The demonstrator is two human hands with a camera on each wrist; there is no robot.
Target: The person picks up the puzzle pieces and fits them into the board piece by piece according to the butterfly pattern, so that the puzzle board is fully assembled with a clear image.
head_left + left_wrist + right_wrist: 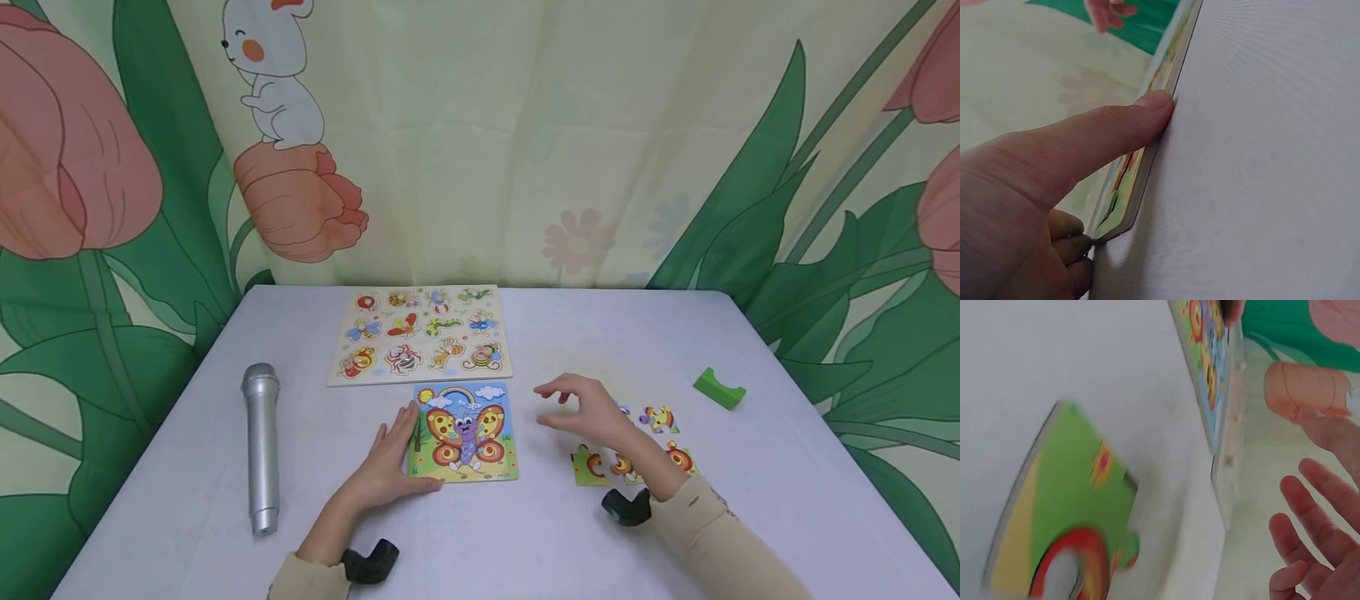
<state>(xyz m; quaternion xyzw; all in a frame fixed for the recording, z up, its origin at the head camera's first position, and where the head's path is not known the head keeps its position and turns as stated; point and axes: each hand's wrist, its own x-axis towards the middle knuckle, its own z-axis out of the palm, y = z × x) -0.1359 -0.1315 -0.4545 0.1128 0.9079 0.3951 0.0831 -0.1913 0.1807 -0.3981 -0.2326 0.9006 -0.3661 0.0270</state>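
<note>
A square butterfly puzzle board (463, 433) lies flat near the middle of the table. My left hand (384, 468) rests along its left side, with the thumb touching the bottom edge; the left wrist view shows that thumb (1110, 125) against the board's rim. Right of the board, my right hand (588, 407) hovers with fingers apart and loosely bent, holding nothing. Several loose puzzle pieces (588, 467) lie under and around the right forearm, which partly hides them. One green puzzle piece with a red ring (1085, 494) shows large and blurred in the right wrist view.
Behind the butterfly board lies a larger insect puzzle board (420, 335), its lower edge close to it. A silver microphone (262, 450) lies at the left. At the right is a green arch-shaped block (720, 388). A printed curtain (480, 167) hangs behind the table.
</note>
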